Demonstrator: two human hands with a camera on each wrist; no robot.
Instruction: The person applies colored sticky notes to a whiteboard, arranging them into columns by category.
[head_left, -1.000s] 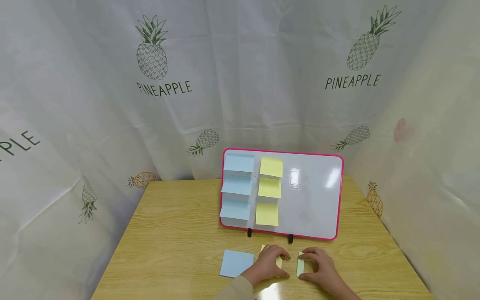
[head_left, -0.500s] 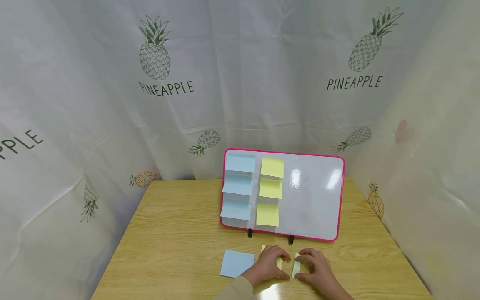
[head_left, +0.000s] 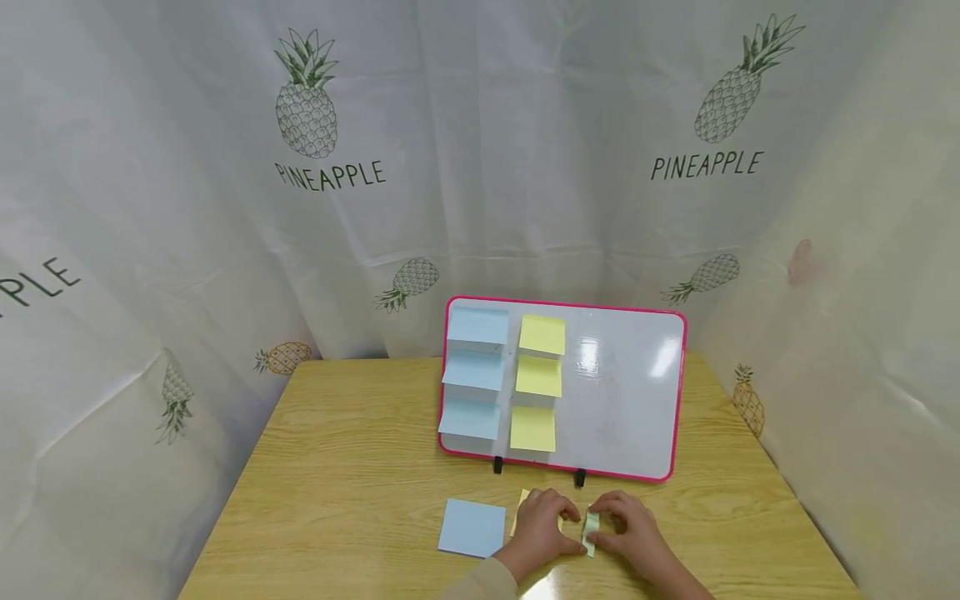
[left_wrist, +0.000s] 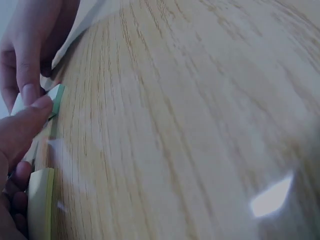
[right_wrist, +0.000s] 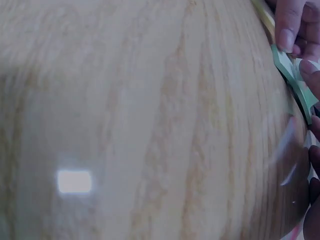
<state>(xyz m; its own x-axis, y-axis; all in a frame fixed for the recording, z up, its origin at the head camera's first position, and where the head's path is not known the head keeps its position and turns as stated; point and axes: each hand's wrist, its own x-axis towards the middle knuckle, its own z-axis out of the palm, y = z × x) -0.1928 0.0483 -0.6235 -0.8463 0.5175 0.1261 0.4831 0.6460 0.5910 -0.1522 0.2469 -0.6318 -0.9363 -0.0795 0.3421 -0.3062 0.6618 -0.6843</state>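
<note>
A small green sticky note pad (head_left: 591, 533) stands between my hands at the table's front, and its paper looks bent. My right hand (head_left: 636, 535) pinches it from the right with thumb and fingers. From the left, my left hand (head_left: 536, 525) has its thumb at the pad's near end, and its other fingers are curled. Both thumbs meet the green paper (left_wrist: 59, 97) in the left wrist view. Under the left hand lies a yellow sticky note pad (head_left: 522, 502), mostly covered. A blue sticky note pad (head_left: 472, 527) lies left of it.
Behind the hands a whiteboard (head_left: 622, 417) with a pink rim leans on small black feet (head_left: 580, 477). It bears a column of blue notes (head_left: 472, 371) and one of yellow notes (head_left: 538, 377). Pineapple-print curtains (head_left: 510, 167) surround the wooden table (head_left: 337, 467).
My right hand has moved left with the green pad, bringing it to the left hand. The left thumb now reaches the pad, and the green paper has bent.
</note>
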